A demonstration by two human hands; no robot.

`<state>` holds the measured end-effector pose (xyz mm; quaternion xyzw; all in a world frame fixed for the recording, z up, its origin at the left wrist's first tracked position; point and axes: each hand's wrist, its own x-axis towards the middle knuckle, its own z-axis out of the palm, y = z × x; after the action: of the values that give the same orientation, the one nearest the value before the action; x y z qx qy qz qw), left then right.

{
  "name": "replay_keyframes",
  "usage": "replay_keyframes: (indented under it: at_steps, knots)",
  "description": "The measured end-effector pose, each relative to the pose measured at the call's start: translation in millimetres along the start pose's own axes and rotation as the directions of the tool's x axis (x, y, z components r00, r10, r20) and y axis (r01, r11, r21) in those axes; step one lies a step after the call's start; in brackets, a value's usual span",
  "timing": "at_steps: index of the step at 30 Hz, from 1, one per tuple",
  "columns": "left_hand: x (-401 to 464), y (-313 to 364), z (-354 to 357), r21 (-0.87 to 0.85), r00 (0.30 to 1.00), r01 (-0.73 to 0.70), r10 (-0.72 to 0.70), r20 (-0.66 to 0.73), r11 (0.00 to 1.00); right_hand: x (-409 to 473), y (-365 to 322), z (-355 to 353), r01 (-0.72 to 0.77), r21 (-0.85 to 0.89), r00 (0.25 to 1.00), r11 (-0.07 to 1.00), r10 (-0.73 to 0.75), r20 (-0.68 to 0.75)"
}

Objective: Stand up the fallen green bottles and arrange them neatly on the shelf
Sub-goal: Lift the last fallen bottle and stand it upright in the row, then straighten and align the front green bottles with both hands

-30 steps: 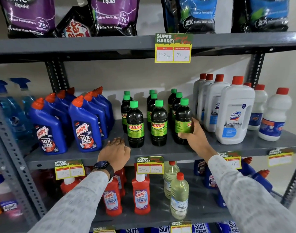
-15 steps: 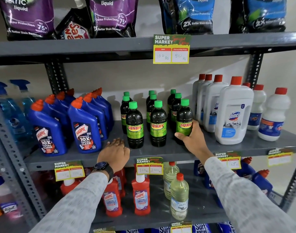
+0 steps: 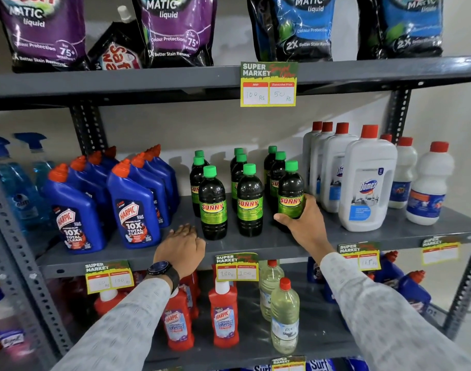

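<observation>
Several dark bottles with green caps and green SUNNY labels stand upright in three rows on the grey middle shelf (image 3: 255, 243). The front ones are the left bottle (image 3: 212, 202), the middle bottle (image 3: 249, 200) and the right bottle (image 3: 291, 192). My right hand (image 3: 305, 223) wraps the lower part of the front right bottle, thumb in front, fingers behind. Resting palm-down on the shelf's front edge is my left hand (image 3: 182, 247), just left of the front left bottle and apart from it. A dark watch sits on that wrist.
Blue Harpic bottles (image 3: 132, 207) stand to the left, white Domex bottles (image 3: 366, 180) to the right. Detergent pouches fill the shelf above. Red Harpic bottles (image 3: 223, 314) and pale bottles (image 3: 284, 314) stand below. Price tags (image 3: 268, 85) hang on shelf edges.
The front right green bottle has turned in my right hand so that its SUNNY label faces forward. My left hand has stayed on the shelf edge.
</observation>
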<state>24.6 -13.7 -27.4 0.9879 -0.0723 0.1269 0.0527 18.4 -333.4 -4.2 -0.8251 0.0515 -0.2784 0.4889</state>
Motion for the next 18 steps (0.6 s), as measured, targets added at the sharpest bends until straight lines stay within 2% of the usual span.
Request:
replay_keyframes:
  at_steps: [3,5,7,9,11,13,15,18]
  knots:
    - [-2,1,-1,-0.025,1.0,0.003,-0.004,-0.013,1.0,-2,0,0,0.035,-0.001,0.999,0.999,-0.035,-0.029]
    - [-6,4,-6,-0.093,0.998,0.044,-0.047,-0.032,0.995,-11,-3,-1,0.041,-0.02,0.994,0.999,-0.043,-0.104]
    - [-9,8,-15,-0.25,0.985,0.124,-0.15,-0.088,0.96,-26,-7,1,0.1,-0.071,0.966,0.992,-0.114,-0.231]
    - [-9,16,-27,-0.529,0.957,0.155,-0.259,-0.129,0.835,-38,-14,7,0.179,-0.118,0.94,0.977,-0.205,-0.272]
    - [-7,26,-38,-0.765,0.958,0.086,-0.263,-0.112,0.638,-44,-26,18,0.198,-0.104,0.959,0.975,-0.215,-0.185]
    - [-3,35,-44,-0.866,0.971,0.041,-0.223,-0.083,0.499,-45,-36,33,0.166,-0.093,0.985,0.982,-0.17,-0.042]
    - [2,41,-44,-0.871,0.972,0.039,-0.22,-0.081,0.489,-42,-44,45,0.143,-0.106,0.989,0.984,-0.139,0.047]
    - [7,44,-37,-0.843,0.975,0.042,-0.206,-0.082,0.537,-36,-51,55,0.085,-0.082,0.993,0.993,-0.077,0.09]
